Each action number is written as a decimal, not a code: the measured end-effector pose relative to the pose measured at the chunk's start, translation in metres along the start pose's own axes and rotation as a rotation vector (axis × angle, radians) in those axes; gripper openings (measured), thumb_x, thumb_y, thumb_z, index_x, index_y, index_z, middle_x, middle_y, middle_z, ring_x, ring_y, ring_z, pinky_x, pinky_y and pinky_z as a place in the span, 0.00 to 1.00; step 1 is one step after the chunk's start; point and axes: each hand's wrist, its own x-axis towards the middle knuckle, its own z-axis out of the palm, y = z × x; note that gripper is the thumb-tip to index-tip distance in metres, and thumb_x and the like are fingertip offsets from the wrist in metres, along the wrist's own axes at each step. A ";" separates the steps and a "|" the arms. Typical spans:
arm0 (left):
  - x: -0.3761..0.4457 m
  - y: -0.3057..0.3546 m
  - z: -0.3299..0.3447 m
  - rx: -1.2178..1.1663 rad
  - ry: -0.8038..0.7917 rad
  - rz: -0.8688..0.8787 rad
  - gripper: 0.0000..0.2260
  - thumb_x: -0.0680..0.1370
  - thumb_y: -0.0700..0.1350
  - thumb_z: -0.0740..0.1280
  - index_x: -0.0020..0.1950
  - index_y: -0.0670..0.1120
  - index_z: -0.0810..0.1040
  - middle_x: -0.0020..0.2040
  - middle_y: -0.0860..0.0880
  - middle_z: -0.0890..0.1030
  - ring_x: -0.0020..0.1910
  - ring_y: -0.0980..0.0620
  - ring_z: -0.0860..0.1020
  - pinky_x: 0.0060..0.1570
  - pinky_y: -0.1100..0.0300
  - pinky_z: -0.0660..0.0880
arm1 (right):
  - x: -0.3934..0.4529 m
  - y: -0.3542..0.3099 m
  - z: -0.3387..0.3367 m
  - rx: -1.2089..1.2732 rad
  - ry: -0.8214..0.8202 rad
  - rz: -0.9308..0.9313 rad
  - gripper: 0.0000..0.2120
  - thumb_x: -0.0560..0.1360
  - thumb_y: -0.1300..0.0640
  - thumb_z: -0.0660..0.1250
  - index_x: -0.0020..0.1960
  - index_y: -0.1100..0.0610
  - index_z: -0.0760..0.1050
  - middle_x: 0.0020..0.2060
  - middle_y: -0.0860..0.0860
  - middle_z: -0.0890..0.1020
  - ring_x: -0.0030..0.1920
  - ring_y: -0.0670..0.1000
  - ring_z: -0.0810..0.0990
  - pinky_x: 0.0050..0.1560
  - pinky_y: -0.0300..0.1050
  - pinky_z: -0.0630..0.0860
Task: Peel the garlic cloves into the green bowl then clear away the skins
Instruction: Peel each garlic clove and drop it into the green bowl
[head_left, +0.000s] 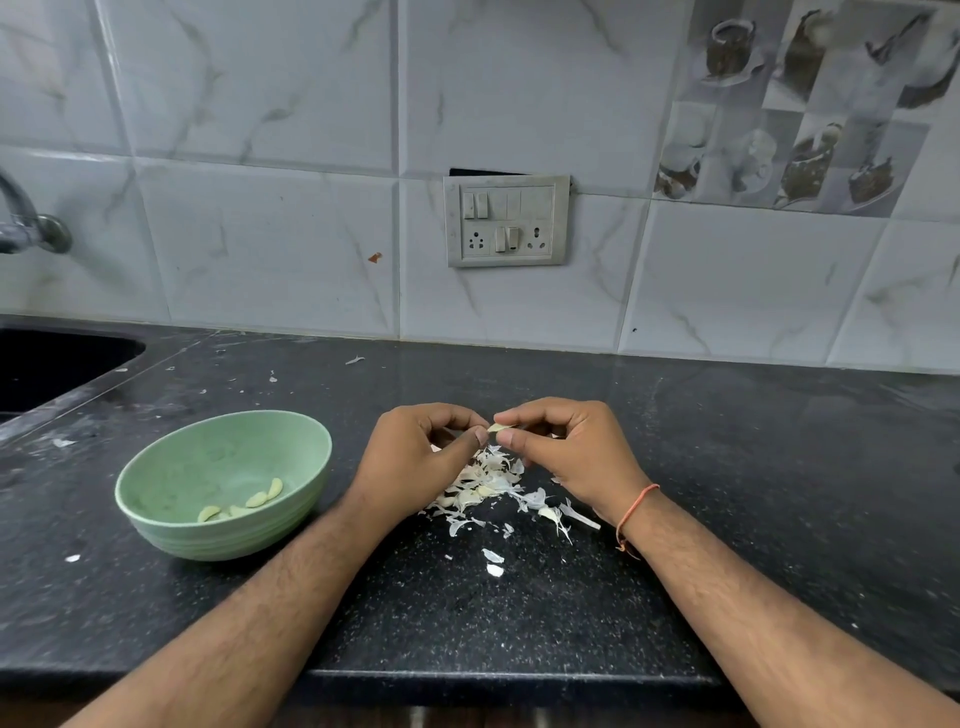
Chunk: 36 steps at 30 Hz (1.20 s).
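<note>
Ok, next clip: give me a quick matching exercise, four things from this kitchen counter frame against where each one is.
Things:
1. green bowl
2. pile of skins
3. garlic clove
4. switch panel

Places:
A. on the tiled wall
B. pinched between left hand and right hand
C. on the counter left of the hands
D. on the counter under the hands

Pairs: 1-C, 2-D, 3-B, 4-A

Between my hands: garlic clove (497, 427), pinched by both.
Below them: skin pile (491, 486) covers the counter (727, 467).
My left: green bowl (223, 483) stands near.
My right: bare counter, open passage.
</note>
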 end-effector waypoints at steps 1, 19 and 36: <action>0.000 0.000 0.000 0.005 -0.001 -0.001 0.03 0.79 0.45 0.77 0.48 0.54 0.88 0.41 0.58 0.87 0.37 0.60 0.83 0.40 0.69 0.76 | 0.000 0.000 0.000 0.004 -0.006 0.002 0.09 0.73 0.59 0.82 0.52 0.51 0.89 0.42 0.51 0.89 0.38 0.58 0.87 0.44 0.51 0.85; -0.001 -0.001 0.002 -0.022 -0.001 0.009 0.05 0.79 0.47 0.76 0.54 0.55 0.85 0.39 0.53 0.86 0.29 0.51 0.79 0.33 0.61 0.76 | -0.002 -0.005 0.000 0.306 -0.068 0.104 0.09 0.76 0.63 0.77 0.56 0.60 0.87 0.39 0.61 0.87 0.39 0.55 0.84 0.41 0.46 0.85; 0.004 -0.004 0.001 -0.230 -0.032 -0.083 0.05 0.82 0.46 0.74 0.53 0.55 0.89 0.36 0.46 0.86 0.31 0.50 0.76 0.35 0.56 0.75 | -0.004 -0.009 0.000 0.295 -0.089 0.160 0.03 0.77 0.61 0.76 0.50 0.61 0.86 0.45 0.63 0.86 0.40 0.55 0.82 0.41 0.50 0.83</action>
